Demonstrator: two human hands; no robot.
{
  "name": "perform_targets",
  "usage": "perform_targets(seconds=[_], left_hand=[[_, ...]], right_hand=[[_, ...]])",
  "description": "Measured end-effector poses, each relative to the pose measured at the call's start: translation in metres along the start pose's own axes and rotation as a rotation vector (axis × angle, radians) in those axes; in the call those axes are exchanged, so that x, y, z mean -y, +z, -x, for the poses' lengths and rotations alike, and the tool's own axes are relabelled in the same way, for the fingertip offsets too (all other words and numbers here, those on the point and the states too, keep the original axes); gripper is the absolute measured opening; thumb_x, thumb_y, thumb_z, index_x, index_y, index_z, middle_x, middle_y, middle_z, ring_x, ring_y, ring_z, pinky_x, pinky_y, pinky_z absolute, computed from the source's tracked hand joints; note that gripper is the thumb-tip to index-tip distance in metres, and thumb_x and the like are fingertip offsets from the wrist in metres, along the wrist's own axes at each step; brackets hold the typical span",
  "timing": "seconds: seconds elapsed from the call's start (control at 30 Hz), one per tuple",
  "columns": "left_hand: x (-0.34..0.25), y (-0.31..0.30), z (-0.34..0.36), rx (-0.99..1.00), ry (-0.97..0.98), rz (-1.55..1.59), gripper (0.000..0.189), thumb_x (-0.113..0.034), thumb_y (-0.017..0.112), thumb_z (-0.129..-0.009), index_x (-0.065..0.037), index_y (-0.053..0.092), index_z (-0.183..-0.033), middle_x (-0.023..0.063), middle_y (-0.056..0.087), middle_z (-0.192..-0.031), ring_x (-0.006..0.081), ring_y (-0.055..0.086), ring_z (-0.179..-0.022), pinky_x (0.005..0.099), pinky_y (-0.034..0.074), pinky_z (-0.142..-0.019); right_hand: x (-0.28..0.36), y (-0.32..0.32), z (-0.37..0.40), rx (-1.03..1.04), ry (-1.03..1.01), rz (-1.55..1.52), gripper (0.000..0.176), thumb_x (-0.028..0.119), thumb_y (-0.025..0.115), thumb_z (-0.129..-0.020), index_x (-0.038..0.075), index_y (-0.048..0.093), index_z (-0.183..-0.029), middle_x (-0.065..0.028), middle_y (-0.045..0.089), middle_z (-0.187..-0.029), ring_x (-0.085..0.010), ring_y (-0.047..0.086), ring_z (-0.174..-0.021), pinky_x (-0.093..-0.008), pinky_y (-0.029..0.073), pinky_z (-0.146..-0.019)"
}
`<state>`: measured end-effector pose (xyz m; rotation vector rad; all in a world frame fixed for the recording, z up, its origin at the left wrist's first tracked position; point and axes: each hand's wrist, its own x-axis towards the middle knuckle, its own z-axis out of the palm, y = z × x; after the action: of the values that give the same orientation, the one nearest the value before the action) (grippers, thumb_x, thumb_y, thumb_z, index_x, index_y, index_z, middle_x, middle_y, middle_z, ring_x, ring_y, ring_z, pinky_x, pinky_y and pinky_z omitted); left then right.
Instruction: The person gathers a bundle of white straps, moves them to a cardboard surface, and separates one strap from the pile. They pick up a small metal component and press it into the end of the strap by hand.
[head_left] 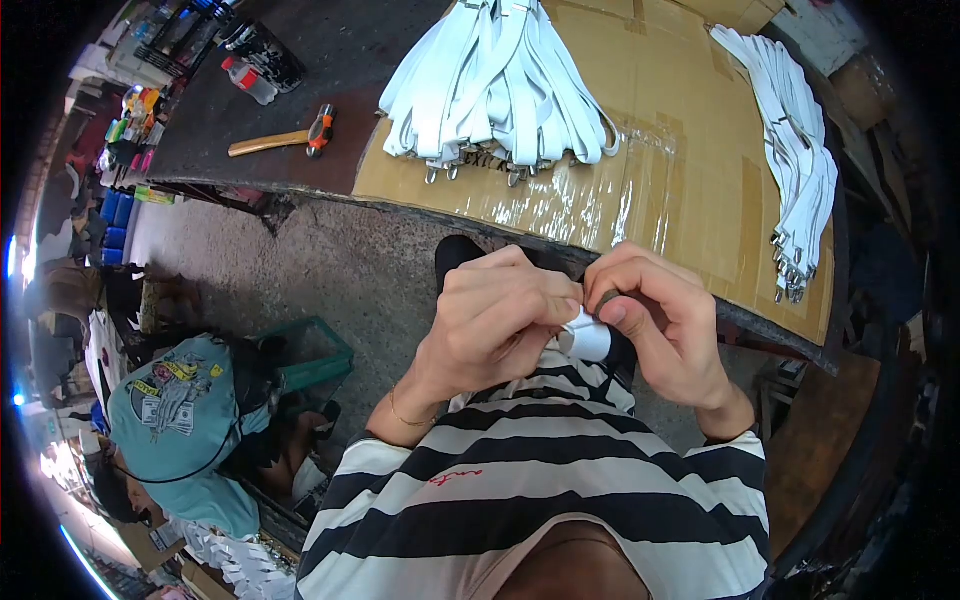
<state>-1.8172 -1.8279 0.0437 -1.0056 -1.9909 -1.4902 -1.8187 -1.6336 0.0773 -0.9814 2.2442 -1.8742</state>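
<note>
From my remote seat, both hands meet just above the striped shirt, below the near edge of the table [680,120]. The left hand [495,320] and the right hand [665,325] each have their fingers closed on one white strap [585,342], pinching its folded end between them. A small dark piece sits at the right thumb, too small for me to tell what it is.

On the cardboard [560,190] that covers the table lie two heaps of like straps with metal clips: a middle pile [500,80] and a right pile [795,150] trailing towards the edge. I judge the work well along, with many straps laid out and this one in the making. How many remain I cannot tell.

A hammer [285,138] lies untouched at the far left. Another person [180,410] in a teal shirt crouches on the floor, well apart.
</note>
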Motion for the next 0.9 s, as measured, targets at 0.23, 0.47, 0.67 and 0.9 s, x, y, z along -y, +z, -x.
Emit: perform_targets(seconds=[0.23,0.47,0.67,0.9], left_hand=[[0.004,0.003,0.002,-0.037,0.011,0.048,0.027,0.014,0.064,-0.057,-0.001,0.062,-0.079,0.0102,0.07,-0.08,0.0197,0.067,-0.067,0.0273,0.047,-0.058],[0.004,0.003,0.001,-0.02,-0.002,0.065,0.026,0.014,0.064,-0.057,-0.001,0.063,-0.079,0.0112,0.07,-0.081,0.0204,0.068,-0.067,0.0273,0.048,-0.058],[0.003,0.002,0.002,-0.009,-0.009,0.059,0.025,0.012,0.066,-0.058,-0.001,0.063,-0.079,0.0109,0.07,-0.081,0.0207,0.068,-0.069,0.0271,0.048,-0.058],[-0.003,0.0,-0.003,0.057,-0.022,0.017,0.026,0.01,0.067,-0.062,-0.001,0.062,-0.084,0.0073,0.065,-0.072,0.0202,0.063,-0.06,0.0278,0.043,-0.052]], right_hand=[[0.002,-0.007,0.005,-0.006,0.21,-0.302,0.01,0.003,0.061,-0.089,-0.006,0.061,-0.093,-0.0107,0.061,-0.092,-0.0132,0.057,-0.08,-0.0243,0.046,-0.069],[0.005,-0.012,0.002,0.052,0.114,-0.107,0.009,0.002,0.063,-0.086,-0.005,0.064,-0.091,-0.0117,0.063,-0.089,-0.0182,0.06,-0.077,-0.0274,0.047,-0.069],[0.006,-0.011,0.001,0.043,0.095,-0.08,0.008,0.0,0.064,-0.084,-0.005,0.065,-0.09,-0.0122,0.064,-0.087,-0.021,0.062,-0.076,-0.0293,0.048,-0.068],[0.003,-0.011,-0.001,0.051,0.137,-0.108,0.007,0.0,0.062,-0.085,-0.005,0.064,-0.089,-0.0112,0.064,-0.085,-0.0194,0.061,-0.072,-0.029,0.048,-0.066]])
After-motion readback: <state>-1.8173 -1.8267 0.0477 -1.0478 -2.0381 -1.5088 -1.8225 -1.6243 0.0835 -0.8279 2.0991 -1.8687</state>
